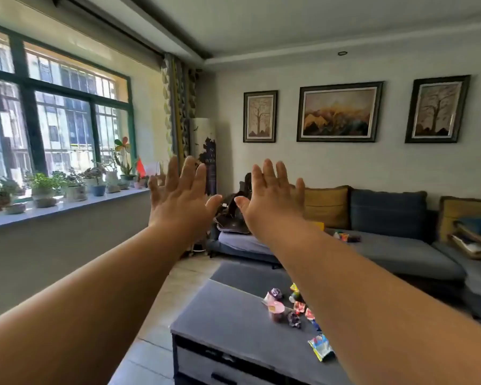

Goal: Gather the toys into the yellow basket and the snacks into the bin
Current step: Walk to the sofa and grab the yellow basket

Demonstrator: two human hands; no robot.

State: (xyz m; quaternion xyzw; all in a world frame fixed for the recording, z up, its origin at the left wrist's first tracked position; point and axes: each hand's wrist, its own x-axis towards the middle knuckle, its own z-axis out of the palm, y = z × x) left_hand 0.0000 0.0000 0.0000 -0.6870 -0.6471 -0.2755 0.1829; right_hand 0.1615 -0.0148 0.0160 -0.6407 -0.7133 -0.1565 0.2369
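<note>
Left hand point(182, 195), right hand point(270, 198) splayed; snacks point(286, 307) on table point(228, 315).

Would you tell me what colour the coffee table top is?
The coffee table top is dark grey, clearest in the head view.

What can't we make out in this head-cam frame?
All in the head view:
- Bright foil snack packets on the dark grey coffee table: the right forearm covers some, so the count is unclear.
- Small colourful items on the grey-blue fabric sofa: too small to identify.
- Yellow patch behind that forearm: mostly hidden; basket or not, cannot tell.
- Bin: not in frame.
</note>
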